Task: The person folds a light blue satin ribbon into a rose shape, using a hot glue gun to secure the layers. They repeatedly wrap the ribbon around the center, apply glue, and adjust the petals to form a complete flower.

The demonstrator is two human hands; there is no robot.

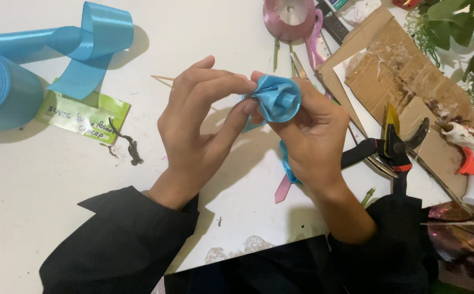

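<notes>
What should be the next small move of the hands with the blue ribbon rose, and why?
Probably one more turn of ribbon around the blue ribbon rose. The left hand and right hand pinch it together from both sides, and a loose ribbon tail hangs below the right palm, not yet wound in.

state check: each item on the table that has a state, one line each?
blue ribbon rose: rolled up, pinched between both hands
left hand: fingers closed on the rose
right hand: fingers closed on the rose
blue ribbon roll: partly unwound, loose end looped on the table
pink ribbon roll: wound, lying flat
pliers: jaws open, lying on the table
glue gun: lying on cardboard, unheld
</notes>
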